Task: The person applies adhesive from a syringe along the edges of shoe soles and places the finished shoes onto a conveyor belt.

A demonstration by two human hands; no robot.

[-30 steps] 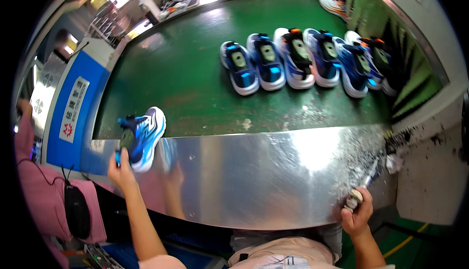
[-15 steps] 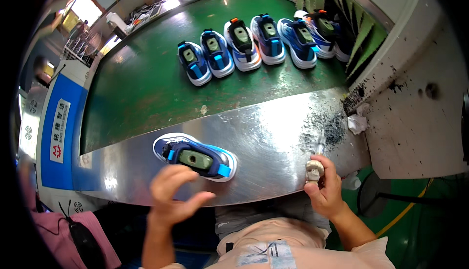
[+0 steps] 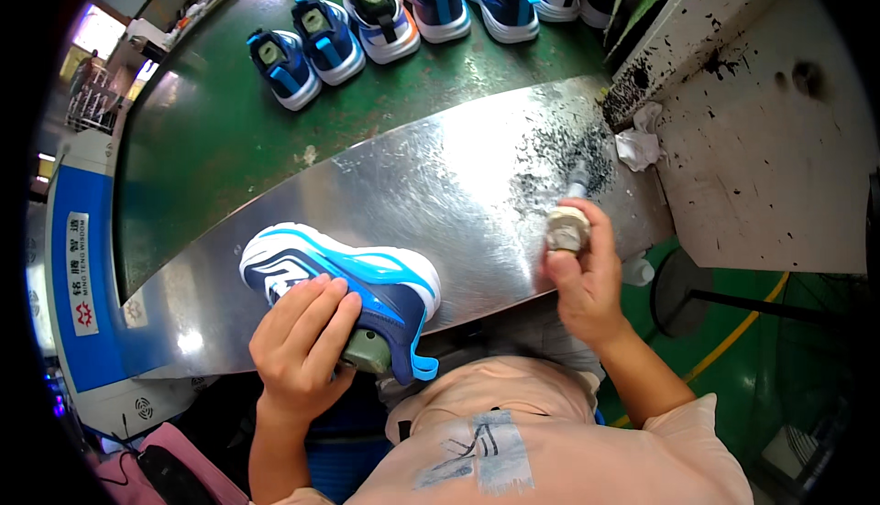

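My left hand (image 3: 301, 345) is closed over a blue and white sneaker (image 3: 380, 271), fingers across its upper. The sneaker lies tilted on its side near the front edge of the metal table, its white and light-blue sole side turned up and away from me. A green shoe last (image 3: 367, 351) sticks out of its opening, beside a bright blue heel loop. Further right, my right hand (image 3: 591, 290) grips a short tool (image 3: 567, 228) with a thick, pale, wrapped-looking body and a whitish tip pointing away. Its exact kind I cannot make out. The tool is apart from the sneaker.
Several sneakers on lasts, one of them this dark blue one (image 3: 284, 70), stand in a row on the green surface (image 3: 211, 152) beyond the metal strip (image 3: 431, 193). Black specks, crumpled white paper (image 3: 639, 149) and a machine wall (image 3: 770, 138) are at right.
My left hand has come down onto the sneaker, taken hold of it and tipped it on its side. My right hand still holds the tool. The whole view has shifted.
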